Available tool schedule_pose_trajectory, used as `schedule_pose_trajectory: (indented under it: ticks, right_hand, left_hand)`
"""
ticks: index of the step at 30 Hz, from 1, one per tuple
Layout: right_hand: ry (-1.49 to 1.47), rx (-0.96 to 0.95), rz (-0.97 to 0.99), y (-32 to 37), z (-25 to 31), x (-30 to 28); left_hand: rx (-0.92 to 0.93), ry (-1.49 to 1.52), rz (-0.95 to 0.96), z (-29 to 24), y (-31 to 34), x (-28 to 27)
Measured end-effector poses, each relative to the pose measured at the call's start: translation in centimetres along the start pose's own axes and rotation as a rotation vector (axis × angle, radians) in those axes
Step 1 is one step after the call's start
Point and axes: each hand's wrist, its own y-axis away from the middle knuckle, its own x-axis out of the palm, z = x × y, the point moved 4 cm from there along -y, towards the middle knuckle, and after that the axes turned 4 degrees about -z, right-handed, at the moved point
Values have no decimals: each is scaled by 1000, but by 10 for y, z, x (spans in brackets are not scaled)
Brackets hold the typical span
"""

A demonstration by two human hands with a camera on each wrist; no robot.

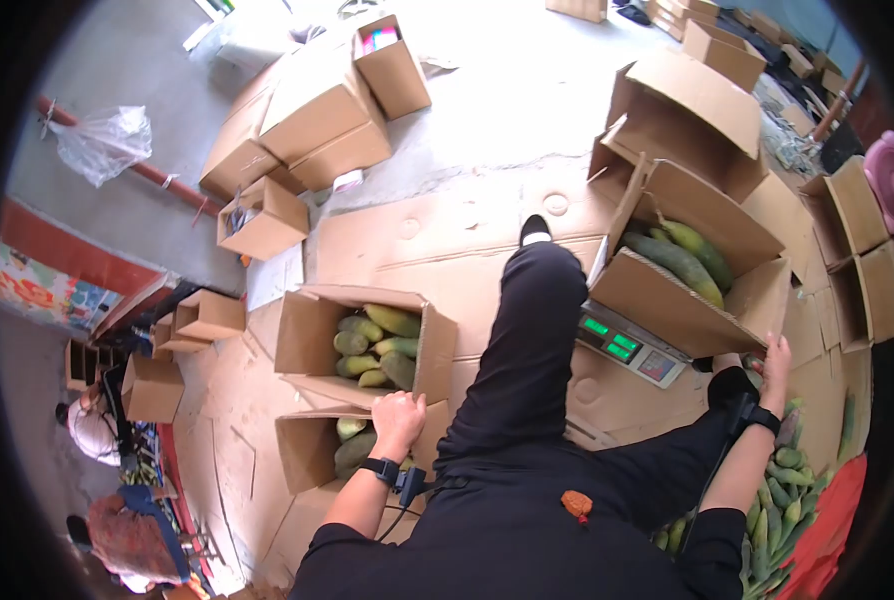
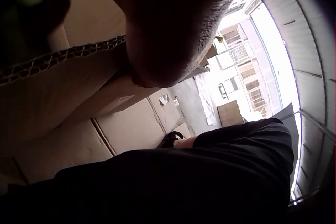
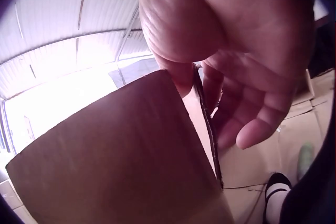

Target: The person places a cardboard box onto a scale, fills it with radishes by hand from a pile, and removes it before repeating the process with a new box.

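Head view: what lies nearest the wearer?

Dark-trousered legs (image 1: 512, 350), with loose green vegetables (image 1: 767, 520) heaped at the right beside a red sheet (image 1: 832, 530).

State the condition of the hands.

They are well apart. The left hand (image 1: 397, 422) is curled over the upper edge of the lower left carton (image 1: 302, 455). In the left wrist view this hand is in deep shadow, so the finger positions cannot be read there. The right hand (image 1: 773, 372) pinches the near right corner of the weighed carton (image 1: 692, 300); the right wrist view shows the thumb on one side of the cardboard and the fingers on the other.

Locate the weighed carton and its contents.

To the right of the raised knee. Large green vegetables (image 1: 677, 265) lie inside it. A scale (image 1: 655, 366), its displays lit green, projects from under its near side.

What adjoins the lower left carton?

The upper left carton (image 1: 302, 335), just beyond it, also holding green vegetables.

List the farther items.

Beyond the weighed carton, an open carton (image 1: 682, 110); at far right, a pink plastic item (image 1: 892, 180); at upper left, grouped cartons (image 1: 317, 115) and a clear bag (image 1: 107, 145) on a pipe.
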Motion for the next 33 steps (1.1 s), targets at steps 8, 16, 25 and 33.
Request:
schedule_pose_trajectory:
  ticks: [8, 16, 25, 33]
  right_hand:
    - [-8, -83, -26, 4, 10, 1]
    - [91, -350, -165, -17, -8, 4]
    - [-119, -60, 38, 21, 49, -11]
    - [227, -289, -69, -32, 48, -11]
  left_hand:
    - [-31, -65, -124, -11, -4, 4]
    - [-25, -83, -117, -6, -5, 10]
    - [-115, 856, -322, 23, -75, -36]
    - [267, 997, 52, -133, -262, -141]
